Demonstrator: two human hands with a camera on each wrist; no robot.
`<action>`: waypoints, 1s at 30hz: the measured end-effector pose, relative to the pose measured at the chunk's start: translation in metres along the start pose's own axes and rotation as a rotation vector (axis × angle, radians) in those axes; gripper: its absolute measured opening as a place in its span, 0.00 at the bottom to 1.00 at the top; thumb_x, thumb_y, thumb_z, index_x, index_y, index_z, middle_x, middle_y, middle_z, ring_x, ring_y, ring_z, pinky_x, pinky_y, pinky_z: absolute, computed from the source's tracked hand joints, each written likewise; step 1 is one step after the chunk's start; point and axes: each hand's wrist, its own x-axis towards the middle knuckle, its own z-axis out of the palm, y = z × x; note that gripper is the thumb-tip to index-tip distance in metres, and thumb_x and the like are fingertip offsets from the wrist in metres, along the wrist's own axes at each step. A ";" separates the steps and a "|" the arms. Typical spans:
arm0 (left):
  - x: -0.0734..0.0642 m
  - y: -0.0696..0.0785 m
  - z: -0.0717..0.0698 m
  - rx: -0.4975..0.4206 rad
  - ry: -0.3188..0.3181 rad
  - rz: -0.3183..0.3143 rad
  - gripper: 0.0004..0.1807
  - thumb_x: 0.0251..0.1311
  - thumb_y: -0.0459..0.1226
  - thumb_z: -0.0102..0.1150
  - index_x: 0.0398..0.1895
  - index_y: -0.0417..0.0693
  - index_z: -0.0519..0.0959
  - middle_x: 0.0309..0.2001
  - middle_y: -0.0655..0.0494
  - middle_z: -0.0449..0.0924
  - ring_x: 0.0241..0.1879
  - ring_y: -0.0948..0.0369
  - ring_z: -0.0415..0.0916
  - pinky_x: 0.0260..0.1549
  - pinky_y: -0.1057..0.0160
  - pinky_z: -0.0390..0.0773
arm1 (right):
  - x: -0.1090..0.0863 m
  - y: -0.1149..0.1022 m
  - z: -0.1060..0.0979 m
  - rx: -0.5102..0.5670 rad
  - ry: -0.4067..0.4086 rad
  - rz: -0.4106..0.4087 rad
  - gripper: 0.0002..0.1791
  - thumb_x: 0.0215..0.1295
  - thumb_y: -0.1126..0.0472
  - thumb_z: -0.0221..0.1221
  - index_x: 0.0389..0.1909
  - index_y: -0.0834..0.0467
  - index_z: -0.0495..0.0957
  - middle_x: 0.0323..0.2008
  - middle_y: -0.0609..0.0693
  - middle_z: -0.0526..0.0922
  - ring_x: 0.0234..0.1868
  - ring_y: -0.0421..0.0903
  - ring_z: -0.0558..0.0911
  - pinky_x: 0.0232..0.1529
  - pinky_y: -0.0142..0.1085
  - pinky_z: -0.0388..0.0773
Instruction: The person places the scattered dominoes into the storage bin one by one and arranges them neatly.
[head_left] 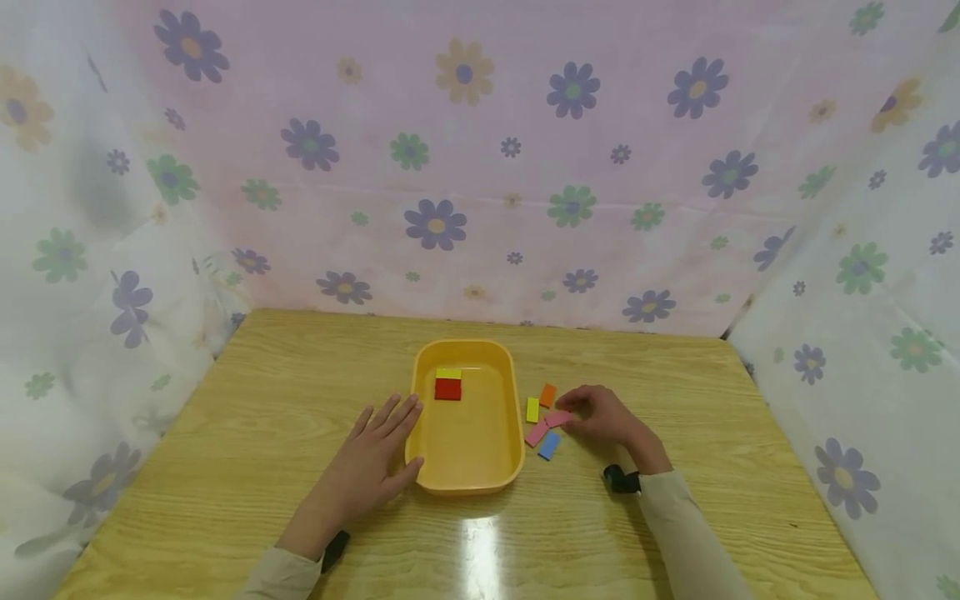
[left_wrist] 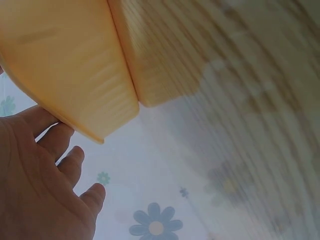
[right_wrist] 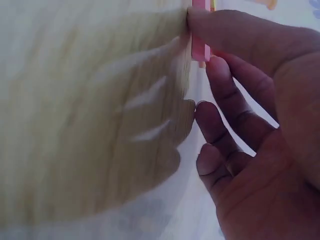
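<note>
A yellow plastic tray stands on the table, with a red block and a yellow block side by side near its far left corner. Spread and fairly straight, the fingers of my left hand rest at the tray's left rim; the left wrist view shows them against the tray from outside. To the right of the tray, my right hand pinches a pink block between thumb and fingers, low over the table. In the right wrist view the thumb partly covers that pink block.
Close around the held block lie a second pink block, a blue block, a yellow block and an orange block. Flower-patterned cloth hangs behind the wooden table and along both sides.
</note>
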 end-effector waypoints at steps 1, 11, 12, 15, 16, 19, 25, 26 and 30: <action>0.000 0.000 0.001 -0.002 -0.004 -0.003 0.40 0.68 0.49 0.61 0.78 0.43 0.61 0.79 0.50 0.58 0.79 0.45 0.50 0.74 0.34 0.50 | -0.001 0.000 0.000 -0.002 -0.006 0.006 0.15 0.61 0.65 0.69 0.50 0.62 0.85 0.47 0.54 0.87 0.51 0.54 0.83 0.58 0.53 0.80; -0.001 -0.002 0.002 0.001 -0.012 -0.014 0.41 0.69 0.50 0.60 0.79 0.44 0.60 0.80 0.51 0.57 0.80 0.46 0.50 0.74 0.34 0.49 | -0.005 0.002 0.005 -0.002 0.019 -0.040 0.12 0.60 0.63 0.71 0.45 0.57 0.89 0.44 0.49 0.86 0.49 0.50 0.81 0.57 0.51 0.78; -0.001 -0.002 0.002 0.001 -0.013 -0.013 0.41 0.69 0.50 0.60 0.79 0.44 0.60 0.80 0.51 0.57 0.80 0.46 0.50 0.74 0.34 0.49 | -0.004 0.001 0.005 -0.004 0.021 -0.040 0.11 0.60 0.63 0.71 0.44 0.57 0.89 0.43 0.49 0.85 0.48 0.49 0.81 0.56 0.49 0.78; 0.000 -0.002 0.002 -0.002 -0.008 -0.006 0.40 0.69 0.50 0.60 0.79 0.43 0.60 0.79 0.50 0.57 0.79 0.45 0.50 0.74 0.34 0.50 | -0.004 0.000 0.005 -0.025 0.024 -0.047 0.10 0.61 0.64 0.71 0.43 0.58 0.89 0.42 0.49 0.86 0.46 0.49 0.81 0.54 0.49 0.79; 0.000 -0.002 0.002 -0.003 -0.004 -0.002 0.40 0.68 0.50 0.60 0.78 0.43 0.61 0.79 0.50 0.58 0.79 0.45 0.51 0.74 0.33 0.50 | -0.004 0.000 0.005 -0.034 0.026 -0.048 0.09 0.61 0.65 0.70 0.43 0.58 0.89 0.42 0.49 0.86 0.47 0.49 0.81 0.54 0.49 0.79; 0.000 -0.002 0.002 -0.006 0.011 0.007 0.40 0.68 0.49 0.61 0.78 0.42 0.61 0.78 0.49 0.59 0.79 0.44 0.52 0.73 0.33 0.51 | -0.006 -0.003 0.005 -0.052 0.037 -0.033 0.09 0.62 0.64 0.70 0.43 0.58 0.89 0.42 0.50 0.87 0.48 0.51 0.82 0.54 0.51 0.79; 0.000 -0.001 0.003 -0.010 0.010 0.006 0.40 0.68 0.49 0.61 0.78 0.42 0.61 0.79 0.48 0.59 0.78 0.43 0.53 0.73 0.33 0.51 | -0.014 -0.009 0.009 -0.027 0.120 0.030 0.12 0.65 0.62 0.68 0.47 0.59 0.86 0.45 0.52 0.87 0.45 0.49 0.82 0.48 0.46 0.82; 0.000 -0.001 0.003 -0.009 0.008 0.006 0.40 0.68 0.49 0.61 0.78 0.42 0.61 0.79 0.49 0.59 0.78 0.43 0.53 0.73 0.33 0.50 | -0.015 -0.010 0.010 -0.018 0.142 0.036 0.12 0.65 0.62 0.68 0.48 0.60 0.86 0.45 0.53 0.87 0.44 0.48 0.83 0.46 0.45 0.83; 0.000 -0.001 0.003 -0.005 0.005 0.006 0.40 0.68 0.49 0.60 0.78 0.42 0.61 0.79 0.48 0.59 0.78 0.43 0.53 0.73 0.33 0.51 | -0.020 -0.012 0.015 0.067 0.249 0.038 0.13 0.64 0.64 0.68 0.49 0.61 0.86 0.45 0.54 0.87 0.44 0.49 0.85 0.46 0.40 0.85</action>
